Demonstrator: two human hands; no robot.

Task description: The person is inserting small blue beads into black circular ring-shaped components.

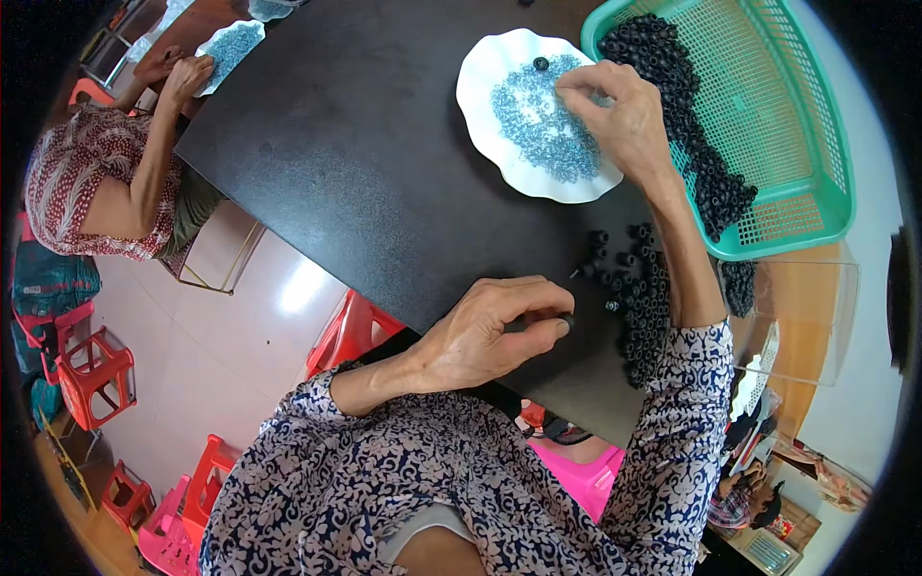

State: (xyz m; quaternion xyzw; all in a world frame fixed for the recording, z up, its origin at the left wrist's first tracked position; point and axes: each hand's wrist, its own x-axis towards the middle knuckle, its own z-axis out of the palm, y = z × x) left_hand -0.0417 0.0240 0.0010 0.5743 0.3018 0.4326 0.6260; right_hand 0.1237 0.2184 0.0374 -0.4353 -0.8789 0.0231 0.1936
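My left hand [485,331] is over the table near my body, thumb and fingers closed around a small black cylindrical piece [568,321]. My right hand [619,110] reaches over a white wavy-edged plate [477,86], its thumb and forefinger pinched together at the small clear bluish beads [547,139]. Whatever lies between those fingertips is too small to make out. One round black piece [541,63] rests on the plate, beyond the beads. Under my right forearm, a loose heap of small black hollow pieces [639,317] lies on the dark table [365,182].
A green plastic basket [797,144] with many black pieces [663,67] stands at the far right. At the far left, another person [106,182] has a hand at a similar bead-filled plate [230,50]. Red stools [96,374] stand on the floor to the left.
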